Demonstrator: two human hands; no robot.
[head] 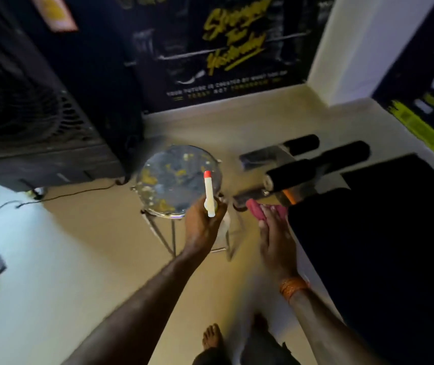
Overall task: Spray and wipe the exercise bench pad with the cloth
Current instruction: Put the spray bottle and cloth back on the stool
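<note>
My left hand grips a spray bottle with a white head and red nozzle tip, held over the near edge of a round stool. My right hand holds a pink cloth at its fingertips, just left of the black bench pad. The pad fills the right side of the view, its left edge running beside my right hand. Most of the bottle's body is hidden behind my left hand.
A round metal stool with a stained top stands under the bottle. Black foam rollers and a steel bracket stick out from the bench's far end. A large black fan unit stands at left, with cables on the floor. My bare foot is at the bottom.
</note>
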